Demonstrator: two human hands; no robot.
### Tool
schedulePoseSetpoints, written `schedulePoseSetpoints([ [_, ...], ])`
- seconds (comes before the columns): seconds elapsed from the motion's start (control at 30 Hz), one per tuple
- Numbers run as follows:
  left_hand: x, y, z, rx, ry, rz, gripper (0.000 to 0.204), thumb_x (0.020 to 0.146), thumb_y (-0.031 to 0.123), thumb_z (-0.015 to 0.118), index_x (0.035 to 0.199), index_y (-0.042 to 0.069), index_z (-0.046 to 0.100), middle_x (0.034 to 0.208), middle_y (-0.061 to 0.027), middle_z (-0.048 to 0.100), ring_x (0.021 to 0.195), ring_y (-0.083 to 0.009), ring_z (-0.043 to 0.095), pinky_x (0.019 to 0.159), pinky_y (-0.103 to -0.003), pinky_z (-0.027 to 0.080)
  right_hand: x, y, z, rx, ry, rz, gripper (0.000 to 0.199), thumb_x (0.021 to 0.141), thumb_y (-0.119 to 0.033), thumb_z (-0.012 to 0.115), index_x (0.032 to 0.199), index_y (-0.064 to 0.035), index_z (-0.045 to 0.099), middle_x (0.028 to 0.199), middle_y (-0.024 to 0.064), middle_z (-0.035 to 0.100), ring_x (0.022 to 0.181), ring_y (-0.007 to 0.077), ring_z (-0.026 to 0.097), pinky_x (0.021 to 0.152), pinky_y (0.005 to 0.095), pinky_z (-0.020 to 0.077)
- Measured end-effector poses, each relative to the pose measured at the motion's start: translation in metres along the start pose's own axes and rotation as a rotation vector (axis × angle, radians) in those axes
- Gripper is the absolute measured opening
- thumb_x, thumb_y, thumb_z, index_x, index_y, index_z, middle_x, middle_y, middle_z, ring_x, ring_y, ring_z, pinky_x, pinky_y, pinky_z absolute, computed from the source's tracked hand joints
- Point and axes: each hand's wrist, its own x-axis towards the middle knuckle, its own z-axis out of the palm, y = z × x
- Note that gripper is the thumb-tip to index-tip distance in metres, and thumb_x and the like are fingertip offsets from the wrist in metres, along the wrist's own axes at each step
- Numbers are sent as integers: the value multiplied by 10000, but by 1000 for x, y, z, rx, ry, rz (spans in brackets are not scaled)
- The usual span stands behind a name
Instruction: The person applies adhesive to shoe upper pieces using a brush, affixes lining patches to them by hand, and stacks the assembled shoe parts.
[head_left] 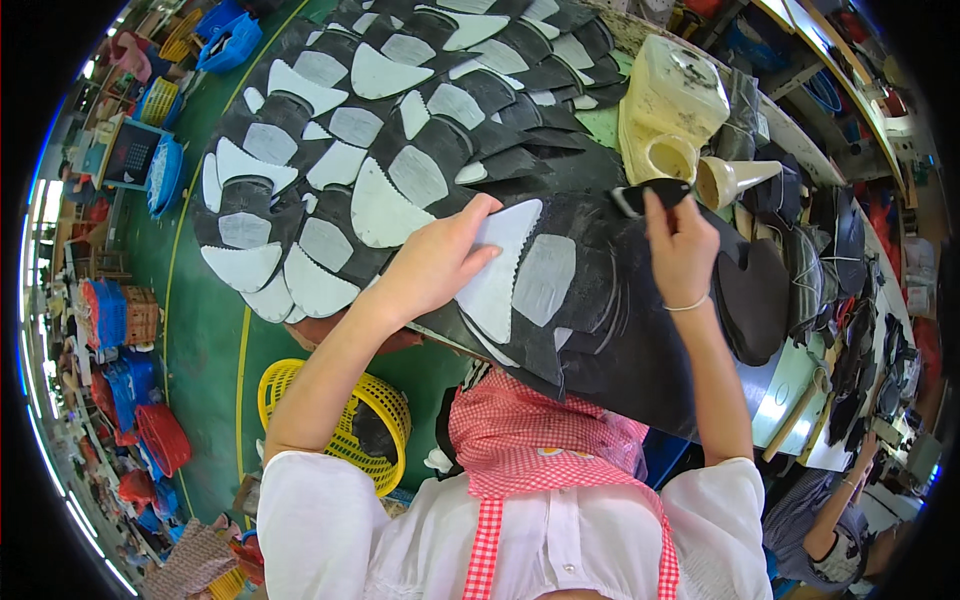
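Observation:
My left hand (435, 260) rests on the table's near side, thumb and forefinger spread against a white piece with a zigzag edge (507, 265). That piece lies on black sheet material beside a grey-white patch (544, 280). My right hand (683, 245) is raised over the black sheets to the right, fingers pinched on a small black piece with a whitish end (628, 200); its exact kind I cannot make out. Overlapping black pieces with white, zigzag-edged parts (385, 205) spread across the far left of the table.
A stained cream plastic jug (675, 95) with a round opening stands behind my right hand, a cream funnel (735, 180) beside it. Dark curved sheets (755, 300) are stacked at right. A yellow basket (395, 400) sits below the table. Another person's arm (840, 500) shows at lower right.

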Motion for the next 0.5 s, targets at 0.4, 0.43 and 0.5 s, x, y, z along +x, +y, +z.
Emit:
schedulePoseSetpoints([
  [0.4, 1, -87, -75, -842, 669, -38, 415, 896, 147, 661, 1243, 48, 454, 1053, -69, 642, 982, -114, 599, 866, -266, 466, 40, 33, -39, -49, 20, -136, 171, 876, -127, 698, 1011, -28, 667, 648, 46, 520, 531, 88, 430, 514, 230, 342],
  [0.43, 4, -96, -88, -783, 692, -123, 426, 903, 153, 654, 1261, 42, 451, 1098, -81, 632, 991, -122, 598, 871, -268, 461, 39, 44, -35, 149, -51, 20, 151, 895, -150, 684, 972, -23, 657, 609, 20, 508, 492, 75, 409, 482, 222, 318],
  [0.5, 4, -123, -94, 16, 926, -128, 466, 876, 162, 669, 1268, 28, 455, 1114, -107, 623, 1007, -164, 589, 862, -295, 459, 48, 46, -42, 348, 25, 144, 137, 901, -159, 680, 932, -29, 650, 591, 2, 497, 474, 66, 397, 463, 217, 297],
])
